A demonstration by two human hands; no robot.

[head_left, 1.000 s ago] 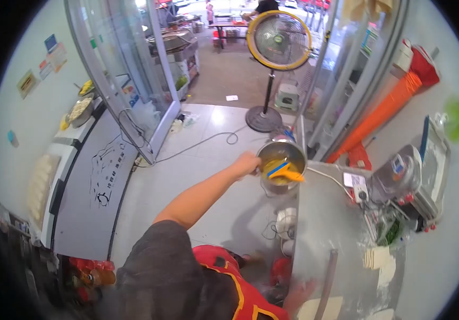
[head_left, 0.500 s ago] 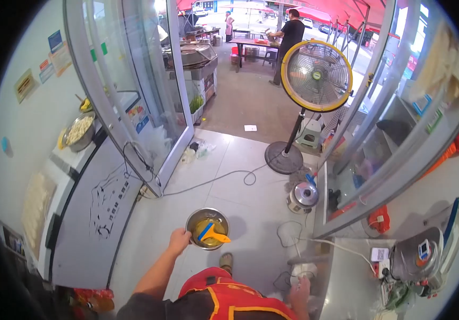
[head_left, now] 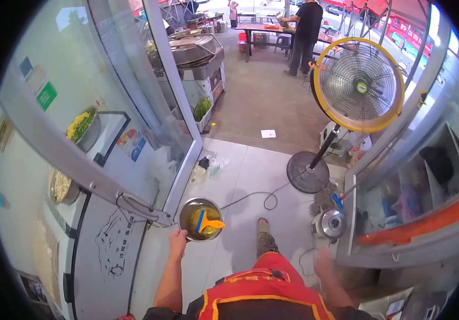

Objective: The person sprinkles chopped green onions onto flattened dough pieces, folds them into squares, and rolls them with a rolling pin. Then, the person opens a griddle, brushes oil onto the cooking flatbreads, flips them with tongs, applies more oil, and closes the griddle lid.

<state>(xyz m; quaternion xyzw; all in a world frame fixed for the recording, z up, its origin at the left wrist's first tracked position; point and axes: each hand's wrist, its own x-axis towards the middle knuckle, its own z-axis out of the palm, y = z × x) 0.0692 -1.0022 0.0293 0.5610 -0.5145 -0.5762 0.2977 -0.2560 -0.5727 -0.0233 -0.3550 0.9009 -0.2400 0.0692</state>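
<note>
My left hand (head_left: pixel 178 244) is closed on the rim of a steel bowl (head_left: pixel 184 217), at its lower left side. Yellowish liquid lies in the bowl, and an orange brush (head_left: pixel 212 224) with a blue edge rests in it, its orange end over the right rim. To the right of my red apron (head_left: pixel 261 280), my right hand (head_left: pixel 324 262) hangs low and is blurred, so its fingers cannot be made out. A lidded steel pot (head_left: pixel 332 223) stands on the floor just beyond it.
A yellow-rimmed fan (head_left: pixel 361 87) stands on a round base (head_left: pixel 308 172) right of the doorway. Its cable crosses the tiles. A glass door (head_left: pixel 149 80) is at left, a cabinet (head_left: pixel 107 250) behind it. A person (head_left: pixel 307 32) stands at a table outside.
The view has moved forward toward the doorway and turned away from the right-hand counter. The bowl, first held out far ahead, is now lower and to the left, still in my left hand.
</note>
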